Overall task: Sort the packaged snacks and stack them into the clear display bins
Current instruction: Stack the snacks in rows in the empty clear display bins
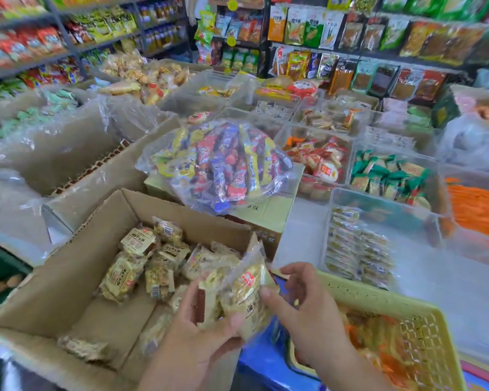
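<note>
A brown cardboard box (54,280) in front of me holds several beige snack packets (137,242). My left hand (201,337) grips a small bundle of these snack packets (239,294) over the box's right side. My right hand (308,300) pinches the right edge of the same bundle with thumb and fingers. To the right, a clear display bin (378,204) holds neat stacked rows of the same kind of packets (356,246) along its left half.
A clear bag of mixed colourful candies (223,162) lies on a closed carton behind the box. A yellow plastic basket (407,320) with orange packets sits at lower right. More clear bins with snacks (387,176) and stocked shelves stand beyond.
</note>
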The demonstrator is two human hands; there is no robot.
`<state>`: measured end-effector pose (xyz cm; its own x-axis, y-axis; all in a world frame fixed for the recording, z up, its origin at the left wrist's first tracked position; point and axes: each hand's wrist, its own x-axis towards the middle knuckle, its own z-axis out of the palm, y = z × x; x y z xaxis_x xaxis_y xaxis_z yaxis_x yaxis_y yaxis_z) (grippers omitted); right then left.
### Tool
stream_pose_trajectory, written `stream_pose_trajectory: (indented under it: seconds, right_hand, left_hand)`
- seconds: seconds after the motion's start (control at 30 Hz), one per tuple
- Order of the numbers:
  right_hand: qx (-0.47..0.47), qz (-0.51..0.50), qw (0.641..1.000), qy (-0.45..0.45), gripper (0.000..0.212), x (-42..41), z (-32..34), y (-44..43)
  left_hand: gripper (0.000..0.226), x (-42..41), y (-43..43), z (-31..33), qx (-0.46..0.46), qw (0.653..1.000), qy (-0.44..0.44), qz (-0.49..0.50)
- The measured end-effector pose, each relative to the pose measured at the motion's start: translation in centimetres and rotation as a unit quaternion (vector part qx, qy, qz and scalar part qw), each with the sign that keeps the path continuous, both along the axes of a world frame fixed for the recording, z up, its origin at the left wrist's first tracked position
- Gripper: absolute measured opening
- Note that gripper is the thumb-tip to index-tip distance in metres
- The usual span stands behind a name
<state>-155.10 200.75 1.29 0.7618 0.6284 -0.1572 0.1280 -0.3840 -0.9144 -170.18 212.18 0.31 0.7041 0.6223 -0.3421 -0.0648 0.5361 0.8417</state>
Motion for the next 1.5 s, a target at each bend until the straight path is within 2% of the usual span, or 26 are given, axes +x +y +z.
stream_pose_trajectory:
  seconds: [0.07, 0.13, 0.2, 0.27, 0.37, 0.43, 0.53, 0.6, 0.67, 0.7, 0.77, 0.87, 0.9, 0.97, 1.03, 1.2, 1.3, 1.5]
  right_hand:
    - [-0.034, 0.004, 0.999, -0.029, 0.031, 1.8, -0.4, -2.2]
    - [-0.032, 0.022, 0.999, -0.02, 0.02, 3.5, -0.5, -4.4]
    - [0.028, 0.029, 0.994, 0.105, 0.02, 5.1, -0.4, -6.4]
    - [0.079, 0.05, 0.958, 0.27, 0.046, 6.8, -0.1, -8.4]
    - [0.093, 0.09, 0.922, 0.365, 0.058, 9.4, -0.3, -10.5]
    - [0.092, 0.081, 0.921, 0.371, 0.051, 11.4, -1.1, -11.4]
    - [0.092, 0.033, 0.924, 0.369, 0.047, 14.6, -2.7, -12.5]
    - [0.104, -0.023, 0.932, 0.346, 0.044, 17.3, -3.6, -13.3]
    - [0.103, -0.055, 0.949, 0.293, 0.021, 20.7, -4.1, -13.9]
    - [0.1, -0.065, 0.956, 0.269, 0.008, 22.7, -4.3, -14.2]
    - [0.071, -0.081, 0.974, 0.199, 0.013, 27.2, -5.0, -14.6]
    - [-0.03, -0.098, 0.994, 0.028, 0.008, 33.8, -6.9, -14.3]
    - [-0.071, -0.092, 0.993, -0.033, 0.005, 35.9, -7.7, -14.0]
    - [-0.156, -0.048, 0.976, -0.145, 0.011, 39.7, -9.7, -12.7]
    - [-0.222, 0.015, 0.953, -0.205, 0.019, 42.6, -11.8, -11.0]
    - [-0.326, 0.136, 0.912, -0.211, 0.035, 45.6, -16.5, -7.7]
    - [-0.355, 0.192, 0.899, -0.17, 0.039, 45.8, -17.7, -6.0]
    - [-0.364, 0.226, 0.898, -0.101, 0.04, 45.8, -18.1, -4.5]
  left_hand:
    - [0.084, 2.1, -2.3, -0.1, 0.036, 0.999, 0.006, 0.014]
    - [0.075, 4.2, -4.6, 0.1, 0.091, 0.995, 0.021, 0.021]
    - [0.073, 6.0, -6.8, 0.3, 0.158, 0.986, 0.042, 0.012]
    - [0.068, 7.5, -8.8, 0.7, 0.221, 0.974, 0.053, -0.005]
    - [0.071, 9.6, -10.9, 0.6, 0.271, 0.958, 0.085, -0.042]
    - [0.067, 11.2, -11.3, 0.4, 0.271, 0.957, 0.097, -0.041]
    - [0.061, 14.0, -11.2, -0.7, 0.195, 0.975, 0.103, -0.012]
    - [0.063, 15.8, -10.8, -1.7, 0.164, 0.98, 0.109, 0.021]
    - [0.075, 17.7, -10.2, -2.6, 0.138, 0.984, 0.106, 0.036]
    - [0.073, 18.6, -9.8, -2.9, 0.122, 0.987, 0.099, 0.041]
    - [0.061, 20.7, -9.1, -3.3, 0.09, 0.99, 0.094, 0.048]
    - [0.055, 24.3, -8.3, -3.8, 0.065, 0.992, 0.099, 0.039]
    - [0.055, 25.4, -8.1, -4.1, 0.059, 0.992, 0.104, 0.033]
    - [0.056, 27.4, -7.9, -4.5, 0.047, 0.991, 0.119, 0.029]
    - [0.056, 28.9, -7.9, -4.9, 0.036, 0.991, 0.125, 0.03]
    - [0.07, 30.0, -8.0, -5.8, -0.038, 0.991, 0.127, 0.029]
    - [0.062, 30.0, -7.6, -6.3, -0.056, 0.989, 0.136, 0.027]
    - [0.062, 29.8, -7.9, -6.8, -0.085, 0.989, 0.114, 0.034]
